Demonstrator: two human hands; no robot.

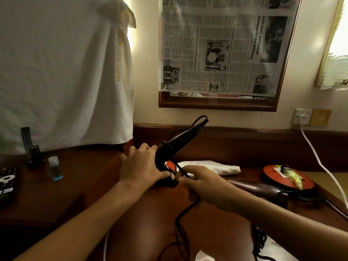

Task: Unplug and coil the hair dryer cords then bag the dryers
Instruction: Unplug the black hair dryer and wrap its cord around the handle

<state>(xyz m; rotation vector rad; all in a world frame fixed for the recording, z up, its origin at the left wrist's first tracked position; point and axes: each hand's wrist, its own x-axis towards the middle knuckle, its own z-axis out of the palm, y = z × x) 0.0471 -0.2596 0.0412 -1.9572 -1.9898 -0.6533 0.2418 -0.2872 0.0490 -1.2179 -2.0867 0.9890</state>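
A black hair dryer [174,146] is held over the wooden desk [84,178], its handle pointing up and to the right. My left hand [143,164] grips its round body. My right hand [201,182] pinches the dryer's black cord [183,219], which runs taut from the body and then hangs down toward the front edge. A second, brown dryer [261,187] lies on the desk behind my right forearm. A white cloth bag [212,167] lies flat behind my hands.
An orange cable reel [288,178] sits at the right, with a white cable [320,162] running up to a wall socket [302,116]. A small blue bottle [55,168] and remotes [7,182] stand at the left under a hanging white towel [66,72]. A framed newspaper hangs above.
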